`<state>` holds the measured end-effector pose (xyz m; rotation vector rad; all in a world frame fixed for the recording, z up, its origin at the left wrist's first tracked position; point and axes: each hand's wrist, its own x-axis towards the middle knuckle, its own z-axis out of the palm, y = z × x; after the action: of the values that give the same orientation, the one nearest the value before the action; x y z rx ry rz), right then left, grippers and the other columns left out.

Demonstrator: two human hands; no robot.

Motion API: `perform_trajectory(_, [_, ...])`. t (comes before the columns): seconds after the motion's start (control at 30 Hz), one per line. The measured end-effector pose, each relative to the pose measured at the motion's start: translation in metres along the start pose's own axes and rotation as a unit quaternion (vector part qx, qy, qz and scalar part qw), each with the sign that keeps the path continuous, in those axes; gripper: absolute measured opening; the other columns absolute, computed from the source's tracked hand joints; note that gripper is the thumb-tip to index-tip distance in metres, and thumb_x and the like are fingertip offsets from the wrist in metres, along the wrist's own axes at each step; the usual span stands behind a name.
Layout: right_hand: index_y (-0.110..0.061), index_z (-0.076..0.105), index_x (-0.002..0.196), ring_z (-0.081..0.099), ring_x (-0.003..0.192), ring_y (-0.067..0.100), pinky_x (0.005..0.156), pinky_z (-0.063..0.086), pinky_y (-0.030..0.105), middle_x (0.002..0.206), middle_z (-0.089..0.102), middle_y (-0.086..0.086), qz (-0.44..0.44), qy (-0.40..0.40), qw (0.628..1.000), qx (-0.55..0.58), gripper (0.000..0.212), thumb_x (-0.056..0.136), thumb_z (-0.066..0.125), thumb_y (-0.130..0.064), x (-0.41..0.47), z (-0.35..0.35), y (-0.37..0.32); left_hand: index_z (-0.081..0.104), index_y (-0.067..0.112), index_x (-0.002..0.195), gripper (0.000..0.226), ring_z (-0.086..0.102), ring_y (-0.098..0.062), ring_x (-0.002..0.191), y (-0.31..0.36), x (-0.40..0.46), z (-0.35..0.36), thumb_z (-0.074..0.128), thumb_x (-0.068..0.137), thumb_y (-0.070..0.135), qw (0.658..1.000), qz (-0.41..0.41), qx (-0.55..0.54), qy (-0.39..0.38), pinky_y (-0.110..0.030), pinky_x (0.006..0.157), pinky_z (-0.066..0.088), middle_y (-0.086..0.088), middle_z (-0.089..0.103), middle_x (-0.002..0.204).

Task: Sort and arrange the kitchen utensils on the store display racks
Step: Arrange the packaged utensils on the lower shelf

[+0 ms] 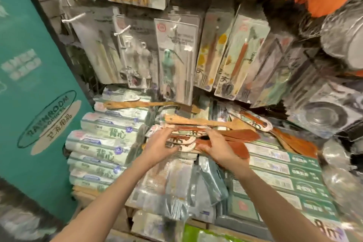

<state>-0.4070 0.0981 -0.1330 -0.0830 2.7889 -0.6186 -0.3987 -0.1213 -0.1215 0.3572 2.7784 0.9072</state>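
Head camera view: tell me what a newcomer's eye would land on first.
Both bare hands meet at the centre, the left hand and right hand gathering reddish-brown wooden spatulas with paper label sleeves. Behind them hang carded cutlery packs on hooks. A tall teal sign panel fills the left edge.

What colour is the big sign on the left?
Teal sign, seen in the head view.

Wooden spatulas point(225, 139) are lying across the middle of a store shelf, with stacked bag rolls point(102, 143) sitting to their left and boxed wrap point(284, 171) lying to their right. Carded utensil packs point(176, 59) are hanging behind the spatulas, while both hands are resting on them from the front.
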Motion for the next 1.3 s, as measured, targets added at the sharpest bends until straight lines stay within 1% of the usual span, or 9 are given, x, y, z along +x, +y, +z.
perform_trajectory(0.17, [-0.018,0.032,0.144,0.034,0.134,0.024,0.112,0.027,0.034,0.146,0.038,0.005,0.022,0.004,1.000,-0.013,0.073,0.084,0.067,-0.041,0.036,0.005,0.006,0.030,0.028,0.143,0.069,0.032,-0.015,0.135,-0.026,0.017,0.014,0.063,0.084,0.038,0.999,-0.027,-0.009,-0.022,-0.033,0.112,0.029,0.003,0.034,0.148])
perform_trajectory(0.43, [-0.025,0.031,0.144,0.035,0.133,0.026,0.111,0.030,0.042,0.145,0.038,0.007,0.057,-0.057,0.997,-0.001,0.085,0.074,0.073,-0.050,0.055,0.000,0.022,0.037,0.031,0.136,0.061,0.037,-0.008,0.128,-0.040,0.025,0.026,0.065,0.082,0.031,0.996,-0.016,-0.081,-0.032,-0.038,0.110,0.033,0.012,0.042,0.138])
perform_trajectory(0.57, [-0.028,0.034,0.141,0.032,0.132,0.025,0.109,0.028,0.043,0.141,0.040,0.007,0.047,-0.071,0.996,-0.038,0.076,0.078,0.066,-0.053,0.057,-0.003,0.022,0.040,0.031,0.135,0.059,0.048,0.000,0.107,-0.039,0.025,0.037,0.066,0.082,0.029,0.994,-0.021,-0.100,-0.035,-0.019,0.097,0.039,0.009,0.047,0.131])
perform_trajectory(0.63, [-0.028,0.036,0.140,0.032,0.130,0.025,0.107,0.029,0.040,0.138,0.040,0.007,0.031,-0.079,0.995,-0.052,0.068,0.082,0.064,-0.049,0.057,-0.001,0.018,0.040,0.032,0.135,0.059,0.051,0.001,0.100,-0.038,0.023,0.042,0.066,0.082,0.033,0.993,-0.025,-0.104,-0.044,-0.020,0.098,0.041,0.008,0.048,0.129])
perform_trajectory(0.73, [-0.029,0.034,0.143,0.030,0.129,0.026,0.109,0.027,0.040,0.137,0.039,0.008,0.005,-0.094,0.993,-0.070,0.065,0.086,0.060,-0.044,0.056,0.003,0.013,0.039,0.033,0.136,0.059,0.054,-0.010,0.109,-0.037,0.021,0.048,0.064,0.082,0.036,0.992,-0.040,-0.107,-0.055,-0.037,0.098,0.047,0.006,0.048,0.127])
perform_trajectory(0.93, [-0.031,0.043,0.135,0.047,0.121,0.020,0.104,0.035,0.039,0.133,0.054,0.000,-0.017,-0.080,0.996,-0.023,0.053,0.087,0.064,-0.034,0.050,0.002,0.009,0.046,0.034,0.126,0.046,0.048,-0.010,0.114,-0.034,0.018,0.051,0.064,0.083,0.036,0.994,-0.031,-0.091,-0.048,-0.037,0.100,0.043,0.013,0.046,0.120])
perform_trajectory(1.1, [-0.029,0.042,0.137,0.046,0.122,0.020,0.107,0.032,0.043,0.133,0.054,-0.002,-0.019,-0.084,0.996,-0.004,0.052,0.089,0.062,-0.028,0.042,0.000,0.004,0.049,0.033,0.124,0.042,0.035,-0.009,0.116,-0.028,0.012,0.055,0.063,0.084,0.033,0.995,-0.044,-0.090,-0.020,-0.030,0.103,0.035,0.012,0.044,0.114])
perform_trajectory(1.2, [-0.031,0.039,0.141,0.041,0.128,0.021,0.110,0.028,0.045,0.139,0.049,-0.001,-0.024,-0.076,0.997,-0.004,0.051,0.093,0.056,-0.031,0.035,-0.001,0.004,0.051,0.035,0.121,0.040,0.042,-0.012,0.110,-0.019,0.008,0.057,0.064,0.084,0.030,0.986,-0.066,-0.148,-0.027,-0.029,0.094,0.040,0.003,0.049,0.110])
perform_trajectory(1.3, [-0.030,0.042,0.139,0.046,0.118,0.017,0.102,0.036,0.033,0.134,0.051,0.000,-0.031,-0.057,0.996,0.056,0.048,0.093,0.056,-0.030,0.029,-0.004,0.008,0.054,0.032,0.103,0.023,0.056,-0.016,0.100,-0.003,0.004,0.056,0.065,0.085,0.022,0.945,-0.073,-0.317,-0.033,-0.015,0.076,0.045,-0.003,0.059,0.103])
